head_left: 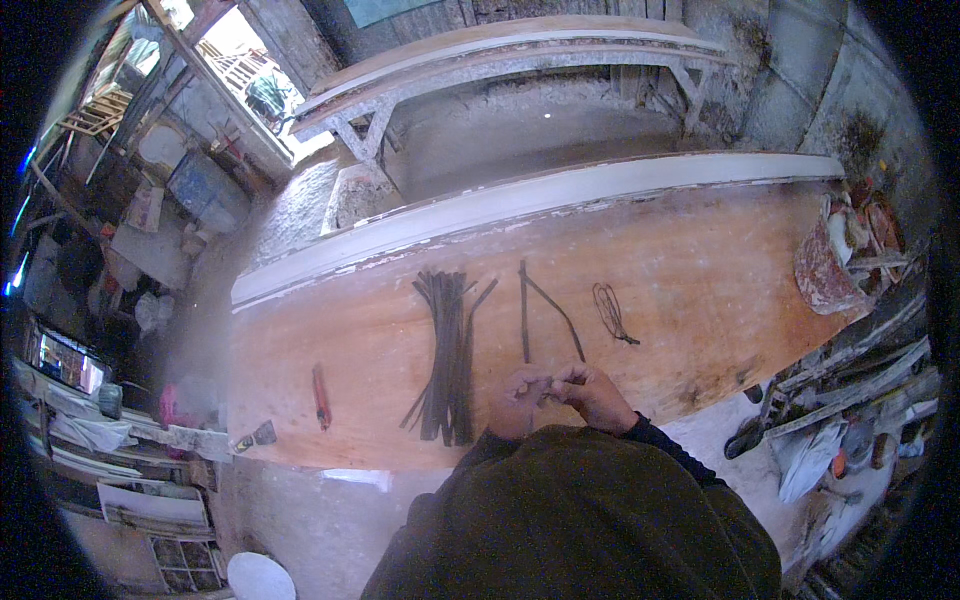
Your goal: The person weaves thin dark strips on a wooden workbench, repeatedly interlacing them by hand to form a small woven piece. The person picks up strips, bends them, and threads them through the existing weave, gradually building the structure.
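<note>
My left hand [516, 402] and my right hand [598, 396] meet at the table's near edge, fingertips pinched together. Whatever is between them is too small to make out. Just beyond lie dark narrow strips [553, 305] in an upside-down V, their lower ends close to my fingers; I cannot tell whether they touch. Left of these is a bundle of similar dark flat strips [450, 350], laid lengthwise away from me with frayed-out ends. A thin looped cord [610, 316] rests to the right of the V.
A red utility knife [321, 398] lies on the wooden table [700, 270], left of the bundle. Small dark pieces [262, 434] sit at its left corner. A stained bucket [826, 268] of tools stands at the right end. Behind is a long bench [520, 42].
</note>
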The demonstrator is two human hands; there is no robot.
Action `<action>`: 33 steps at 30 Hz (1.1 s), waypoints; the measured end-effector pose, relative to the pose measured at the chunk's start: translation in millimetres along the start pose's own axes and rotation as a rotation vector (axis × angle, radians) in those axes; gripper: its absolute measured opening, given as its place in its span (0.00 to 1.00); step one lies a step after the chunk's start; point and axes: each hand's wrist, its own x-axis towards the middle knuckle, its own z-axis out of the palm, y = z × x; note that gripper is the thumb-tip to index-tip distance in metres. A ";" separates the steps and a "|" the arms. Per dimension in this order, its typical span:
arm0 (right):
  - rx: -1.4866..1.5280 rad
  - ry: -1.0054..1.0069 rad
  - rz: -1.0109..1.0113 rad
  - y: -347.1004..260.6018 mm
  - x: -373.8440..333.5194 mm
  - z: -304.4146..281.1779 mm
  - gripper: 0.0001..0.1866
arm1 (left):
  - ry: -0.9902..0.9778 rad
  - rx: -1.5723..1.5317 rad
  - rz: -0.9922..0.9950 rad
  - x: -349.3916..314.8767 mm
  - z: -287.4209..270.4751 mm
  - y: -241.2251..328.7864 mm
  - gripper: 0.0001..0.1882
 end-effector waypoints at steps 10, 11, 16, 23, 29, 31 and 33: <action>-0.200 0.093 -0.111 -4.2 2.3 3.2 0.07 | -0.185 -0.118 0.006 6.1 -9.6 -10.5 0.08; -0.206 0.077 -0.128 -0.9 3.7 0.8 0.07 | -0.185 -0.103 -0.016 6.5 -10.3 -9.7 0.08; -0.328 0.111 -0.132 -2.7 3.4 1.3 0.09 | -0.221 -0.030 -0.207 4.5 -12.2 2.0 0.08; -0.191 0.014 -0.270 -10.1 -3.2 22.6 0.08 | -0.017 -0.139 -0.211 6.3 -8.4 -26.6 0.07; -0.170 -0.082 -0.329 -22.7 -6.2 37.2 0.07 | 0.104 -0.347 -0.132 11.1 -12.5 -20.3 0.07; -0.197 -0.091 -0.320 -24.4 -5.3 38.5 0.07 | 0.133 -0.212 -0.109 10.1 -16.7 -18.1 0.07; -0.234 -0.091 -0.313 -26.1 -5.4 37.2 0.08 | 0.081 -0.048 -0.055 11.3 -25.0 -14.8 0.07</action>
